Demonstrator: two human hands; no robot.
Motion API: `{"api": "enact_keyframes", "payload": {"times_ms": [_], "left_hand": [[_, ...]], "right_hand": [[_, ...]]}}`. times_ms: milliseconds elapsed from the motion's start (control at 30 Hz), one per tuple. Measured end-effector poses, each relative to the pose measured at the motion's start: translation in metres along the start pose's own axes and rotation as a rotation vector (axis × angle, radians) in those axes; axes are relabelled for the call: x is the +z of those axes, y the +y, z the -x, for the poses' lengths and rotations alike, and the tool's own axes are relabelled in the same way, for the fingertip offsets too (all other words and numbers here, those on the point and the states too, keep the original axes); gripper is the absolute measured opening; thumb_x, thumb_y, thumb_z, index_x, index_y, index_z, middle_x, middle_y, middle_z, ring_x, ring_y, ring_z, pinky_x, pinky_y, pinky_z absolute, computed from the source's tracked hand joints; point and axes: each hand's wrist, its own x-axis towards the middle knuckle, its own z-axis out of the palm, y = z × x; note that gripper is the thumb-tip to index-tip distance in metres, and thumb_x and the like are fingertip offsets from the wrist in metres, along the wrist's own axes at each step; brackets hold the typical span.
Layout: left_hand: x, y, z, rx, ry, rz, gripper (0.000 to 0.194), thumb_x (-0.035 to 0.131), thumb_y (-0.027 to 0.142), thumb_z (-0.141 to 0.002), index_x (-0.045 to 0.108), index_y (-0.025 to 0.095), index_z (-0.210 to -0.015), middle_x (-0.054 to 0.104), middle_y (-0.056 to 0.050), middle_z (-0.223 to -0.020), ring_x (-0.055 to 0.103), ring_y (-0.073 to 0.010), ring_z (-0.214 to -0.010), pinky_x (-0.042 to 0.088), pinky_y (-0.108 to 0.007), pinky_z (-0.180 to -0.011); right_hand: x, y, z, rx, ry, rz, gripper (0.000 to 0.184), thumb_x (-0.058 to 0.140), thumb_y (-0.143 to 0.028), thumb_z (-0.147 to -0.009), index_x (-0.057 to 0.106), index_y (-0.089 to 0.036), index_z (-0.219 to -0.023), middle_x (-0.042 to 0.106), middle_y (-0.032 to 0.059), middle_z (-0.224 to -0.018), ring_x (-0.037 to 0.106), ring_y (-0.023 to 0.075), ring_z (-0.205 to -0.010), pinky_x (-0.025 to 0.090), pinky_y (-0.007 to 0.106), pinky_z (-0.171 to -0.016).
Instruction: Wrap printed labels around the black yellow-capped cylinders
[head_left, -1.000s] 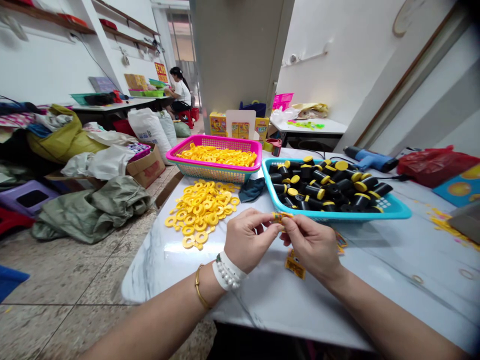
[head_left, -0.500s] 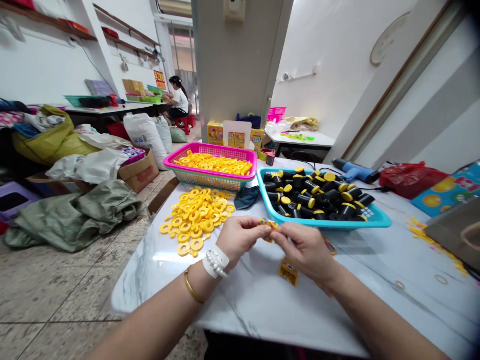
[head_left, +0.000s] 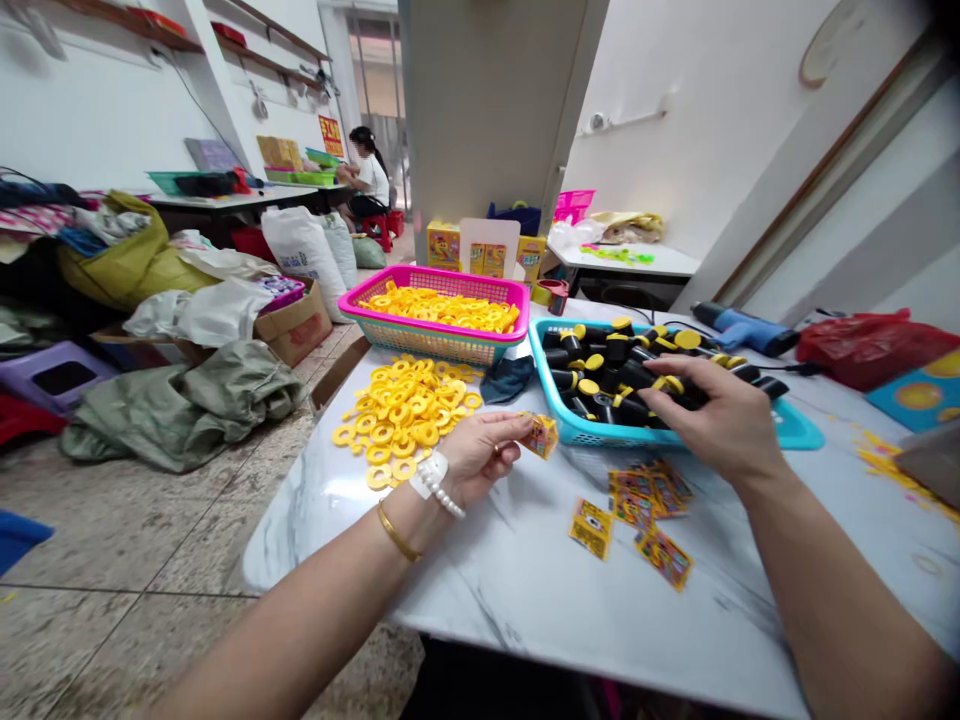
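My left hand (head_left: pixel 487 450) pinches a small yellow printed card (head_left: pixel 541 436) between thumb and fingers, above the table. Over the turquoise basket (head_left: pixel 585 432) is my right hand (head_left: pixel 712 410), its fingers apart and reaching among black bottles (head_left: pixel 634 375) with yellow caps; whether the fingertips touch one I cannot tell. Several similar yellow printed cards (head_left: pixel 634 497) lie on the marble-patterned table between my hands. Left of them is a heap of yellow ring-shaped pieces (head_left: pixel 405 405).
A pink basket (head_left: pixel 439 280), nested in a green one, holds more yellow pieces. A dark cloth (head_left: pixel 506 380) lies between the baskets. Behind the turquoise basket is a blue heat-gun-like tool (head_left: pixel 746 328), beside a red plastic bag (head_left: pixel 870 345). A person (head_left: pixel 371 175) sits at a far table.
My right hand has let go of the yellow card and moved right, over the turquoise basket. My left hand keeps the card. The cards on the table are now uncovered.
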Motion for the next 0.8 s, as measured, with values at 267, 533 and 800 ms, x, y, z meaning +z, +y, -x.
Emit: {"api": "enact_keyframes", "payload": {"times_ms": [267, 533, 800], "left_hand": [[0.002, 0.001, -0.001, -0.017, -0.042, 0.069, 0.014, 0.077, 0.018, -0.078, 0.067, 0.009, -0.079, 0.061, 0.0, -0.067, 0.035, 0.0019, -0.039, 0.015, -0.009, -0.033], [0.003, 0.002, 0.003, -0.022, -0.035, 0.135, 0.012, 0.07, 0.016, -0.085, 0.062, 0.009, -0.08, 0.058, 0.001, -0.067, 0.038, 0.0018, -0.037, 0.016, -0.008, -0.031], [0.006, 0.003, 0.003, -0.039, -0.003, 0.152, 0.015, 0.061, 0.012, -0.09, 0.057, 0.01, -0.076, 0.054, 0.002, -0.062, 0.035, 0.0013, -0.035, 0.016, -0.009, -0.031]], "right_hand": [[0.018, -0.079, 0.039, 0.194, -0.267, -0.753, 0.029, 0.075, -0.021, -0.082, 0.073, -0.027, -0.11, 0.07, 0.005, -0.105, 0.072, 0.0208, -0.089, 0.063, 0.036, -0.079], [0.023, -0.074, 0.04, -0.122, -0.23, -0.376, 0.031, 0.07, -0.012, -0.083, 0.072, -0.027, -0.11, 0.067, 0.0059, -0.109, 0.068, 0.0201, -0.099, 0.06, 0.031, -0.079], [0.02, -0.081, 0.043, -0.374, -0.172, -0.122, 0.033, 0.066, -0.006, -0.084, 0.069, -0.022, -0.113, 0.067, 0.0096, -0.117, 0.069, 0.0208, -0.103, 0.059, 0.033, -0.088]]}}
